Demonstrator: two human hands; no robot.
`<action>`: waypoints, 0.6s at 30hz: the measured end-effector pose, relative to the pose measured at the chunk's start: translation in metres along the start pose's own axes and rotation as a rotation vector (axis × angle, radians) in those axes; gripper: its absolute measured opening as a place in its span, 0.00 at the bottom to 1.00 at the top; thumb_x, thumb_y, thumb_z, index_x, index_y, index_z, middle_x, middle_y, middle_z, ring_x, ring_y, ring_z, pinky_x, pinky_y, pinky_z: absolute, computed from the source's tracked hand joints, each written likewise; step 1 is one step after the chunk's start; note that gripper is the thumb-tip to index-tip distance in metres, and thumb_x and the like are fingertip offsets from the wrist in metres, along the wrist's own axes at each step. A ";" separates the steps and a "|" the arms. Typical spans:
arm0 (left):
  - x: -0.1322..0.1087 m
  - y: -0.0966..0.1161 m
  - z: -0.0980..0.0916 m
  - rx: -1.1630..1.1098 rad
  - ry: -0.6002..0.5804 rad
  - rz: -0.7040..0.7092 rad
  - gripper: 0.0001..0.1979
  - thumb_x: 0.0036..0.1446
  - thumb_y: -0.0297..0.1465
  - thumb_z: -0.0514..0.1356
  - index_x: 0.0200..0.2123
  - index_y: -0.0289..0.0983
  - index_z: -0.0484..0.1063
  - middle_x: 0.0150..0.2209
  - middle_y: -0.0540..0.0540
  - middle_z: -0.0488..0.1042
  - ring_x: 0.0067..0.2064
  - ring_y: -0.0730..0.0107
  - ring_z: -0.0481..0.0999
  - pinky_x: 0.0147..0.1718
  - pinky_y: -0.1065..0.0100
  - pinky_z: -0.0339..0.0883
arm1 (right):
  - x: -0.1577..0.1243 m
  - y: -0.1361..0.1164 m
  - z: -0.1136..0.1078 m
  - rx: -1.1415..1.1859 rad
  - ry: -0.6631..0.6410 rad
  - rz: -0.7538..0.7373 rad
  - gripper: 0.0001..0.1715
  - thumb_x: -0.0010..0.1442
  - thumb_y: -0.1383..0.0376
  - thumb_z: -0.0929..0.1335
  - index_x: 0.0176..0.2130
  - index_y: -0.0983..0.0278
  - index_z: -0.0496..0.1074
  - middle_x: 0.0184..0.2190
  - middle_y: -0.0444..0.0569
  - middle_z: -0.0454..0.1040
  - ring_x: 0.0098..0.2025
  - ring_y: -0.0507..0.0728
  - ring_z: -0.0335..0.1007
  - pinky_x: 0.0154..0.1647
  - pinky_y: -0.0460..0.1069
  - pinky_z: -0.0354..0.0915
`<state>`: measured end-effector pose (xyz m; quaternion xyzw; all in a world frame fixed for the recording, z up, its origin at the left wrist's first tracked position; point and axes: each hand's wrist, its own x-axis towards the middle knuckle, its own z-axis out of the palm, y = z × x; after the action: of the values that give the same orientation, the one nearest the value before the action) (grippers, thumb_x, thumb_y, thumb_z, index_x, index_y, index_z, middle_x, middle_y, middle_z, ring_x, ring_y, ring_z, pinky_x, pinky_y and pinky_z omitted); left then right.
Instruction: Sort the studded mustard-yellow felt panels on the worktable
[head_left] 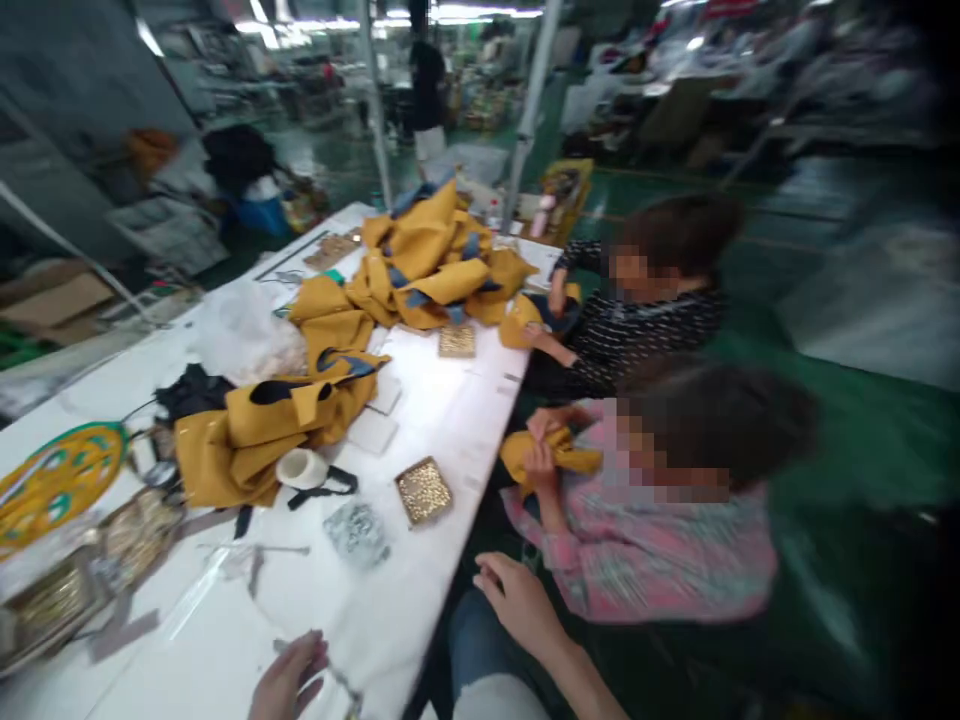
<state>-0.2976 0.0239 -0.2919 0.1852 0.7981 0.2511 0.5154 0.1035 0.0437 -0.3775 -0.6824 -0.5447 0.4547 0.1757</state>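
My left hand (pixel 289 680) lies at the near edge of the white table (pixel 225 640), fingers loosely stretched out, beside a thin metal piece (pixel 343 683) that it does not clearly grip. Past the table's edge, my right hand (pixel 517 600) hovers over my lap with its fingers curled; whether they hold anything is hidden. A small tray of gold studs (pixel 424 490), a clear bag of silvery bits (pixel 356 530) and a white tape roll (pixel 300 467) sit just beyond my hands. Mustard-yellow garments (pixel 262 430) are heaped behind them.
Two people sit along the table's right side, each handling a yellow piece (pixel 555 450). A bigger yellow pile (pixel 427 265) and a second stud tray (pixel 456 340) lie farther along. Metal trays (pixel 135 530) and a yellow-green disc (pixel 56 480) are at my left.
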 end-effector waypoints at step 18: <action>0.057 0.039 0.064 -0.243 0.174 -0.129 0.43 0.42 0.77 0.69 0.37 0.44 0.83 0.37 0.41 0.86 0.39 0.49 0.83 0.40 0.55 0.77 | 0.492 -0.339 0.170 0.273 -0.339 -0.600 0.55 0.49 0.61 0.86 0.71 0.68 0.76 0.76 0.62 0.73 0.82 0.72 0.58 0.87 0.64 0.46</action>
<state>-0.2600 0.1006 -0.3319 0.0473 0.8136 0.3273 0.4782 -0.2356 0.5612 -0.4286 -0.3775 -0.6761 0.5581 0.2981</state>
